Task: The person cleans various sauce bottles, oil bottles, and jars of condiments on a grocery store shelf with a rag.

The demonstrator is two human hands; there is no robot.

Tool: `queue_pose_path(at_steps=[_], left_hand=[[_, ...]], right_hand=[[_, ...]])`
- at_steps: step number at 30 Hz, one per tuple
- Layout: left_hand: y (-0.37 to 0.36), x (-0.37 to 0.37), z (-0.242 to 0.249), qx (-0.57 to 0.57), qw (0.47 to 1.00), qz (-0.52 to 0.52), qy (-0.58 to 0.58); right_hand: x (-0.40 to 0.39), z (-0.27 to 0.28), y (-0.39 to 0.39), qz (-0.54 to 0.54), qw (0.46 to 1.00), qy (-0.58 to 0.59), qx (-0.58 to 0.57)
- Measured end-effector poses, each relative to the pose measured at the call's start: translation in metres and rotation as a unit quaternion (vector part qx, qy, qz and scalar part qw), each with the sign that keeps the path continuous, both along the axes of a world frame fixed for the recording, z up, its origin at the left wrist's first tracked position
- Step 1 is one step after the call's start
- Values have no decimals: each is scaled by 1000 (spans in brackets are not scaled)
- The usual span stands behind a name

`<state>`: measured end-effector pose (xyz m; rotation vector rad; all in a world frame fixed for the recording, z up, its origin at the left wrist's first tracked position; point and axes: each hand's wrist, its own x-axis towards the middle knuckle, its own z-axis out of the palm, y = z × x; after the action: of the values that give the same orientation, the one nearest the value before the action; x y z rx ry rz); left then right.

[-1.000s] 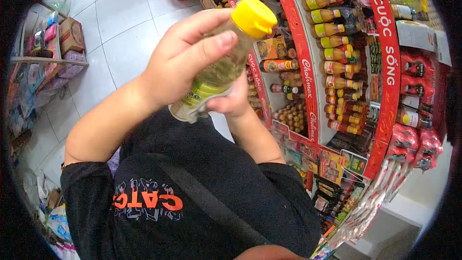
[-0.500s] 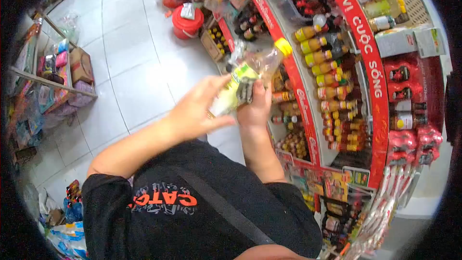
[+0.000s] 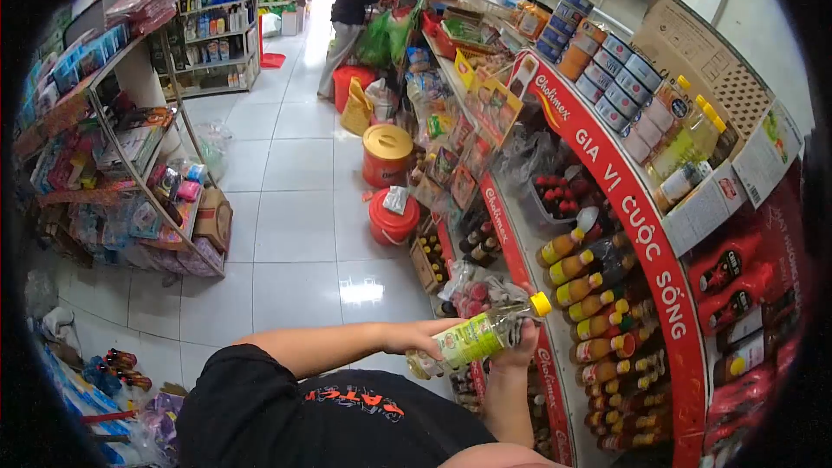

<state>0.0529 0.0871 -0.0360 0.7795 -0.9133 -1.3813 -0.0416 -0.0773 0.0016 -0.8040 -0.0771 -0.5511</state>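
A clear plastic bottle with a yellow cap and a green-yellow label lies tilted across the front of my body, cap end up to the right. My left hand is closed around its lower part, near the base. Under the neck, my right hand is closed on a grey cloth that rests against the bottle. Part of the right-hand fingers is hidden behind the bottle.
To my right, red-edged shelves hold rows of sauce bottles and stacked cans. Red buckets stand on the tiled floor. A wire rack is at left; a person stands down the aisle.
My view has lifted toward the aisle. The left hand, loosely at the bottle's side before, now wraps its lower part. The bottle has turned flatter, and the cloth has shifted toward the neck.
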Motion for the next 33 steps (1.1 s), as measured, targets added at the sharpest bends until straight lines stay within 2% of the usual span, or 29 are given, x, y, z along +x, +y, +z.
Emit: queue_pose_path(at_steps=[1, 3, 4, 5, 7, 8, 10, 12, 13, 15, 17, 19, 20, 21, 22, 23, 25, 29, 31, 33], left_hand=[[-11, -1, 2, -11, 999, 0, 44], [-31, -3, 6, -33, 978, 121, -169], [-40, -4, 11, -42, 945, 181, -271], [-46, -8, 16, -39, 945, 229, -230], [-54, -9, 32, -4, 889, 320, -328], [-56, -8, 35, 17, 854, 361, -375], [-57, -7, 30, -8, 824, 386, -414], [-54, -4, 31, -38, 801, 392, -450], [-51, 0, 36, -47, 815, 365, -447], [-45, 7, 47, -62, 843, 307, -438], [-40, 12, 48, -18, 937, 222, -271], [-36, 19, 46, -1, 982, 137, -132], [-37, 26, 40, -43, 961, 182, -203], [-37, 32, 37, -85, 932, 226, -270], [-36, 37, 35, -126, 895, 267, -334], [-36, 45, 34, -153, 890, 282, -324], [-38, 50, 33, -161, 914, 326, -181], [-26, 65, 44, -138, 952, 270, 41], [-25, 71, 42, -116, 965, 207, 115], [-24, 73, 39, -96, 977, 150, 120]], right_hand=[[-2, 0, -7, 18, 1000, 0, 16], [-5, 2, -17, 40, 998, 5, 46], [-5, -4, -21, 20, 999, 37, -6], [-4, -15, -26, 1, 996, 69, -61], [-3, -29, -20, -34, 977, 139, -160], [-2, -40, -9, -54, 980, 164, -94], [3, -38, -1, -50, 988, 133, -67], [7, -35, -4, -50, 988, 109, -93], [9, -33, -5, -53, 988, 96, -105], [14, -16, -15, -71, 990, 61, -103], [23, -4, -27, -116, 987, 44, -98], [30, 5, -22, -147, 982, 8, -121], [34, 11, -18, -163, 977, -11, -134], [39, 18, -8, -118, 984, -36, -126], [43, 16, 0, -101, 982, -1, -163], [43, 10, 7, -84, 976, 35, -198], [45, -2, 19, -49, 956, 105, -269], [59, -14, 35, -17, 927, 115, -356], [65, -15, 28, -86, 893, 98, -430], [67, -7, 22, -133, 863, 118, -473]])
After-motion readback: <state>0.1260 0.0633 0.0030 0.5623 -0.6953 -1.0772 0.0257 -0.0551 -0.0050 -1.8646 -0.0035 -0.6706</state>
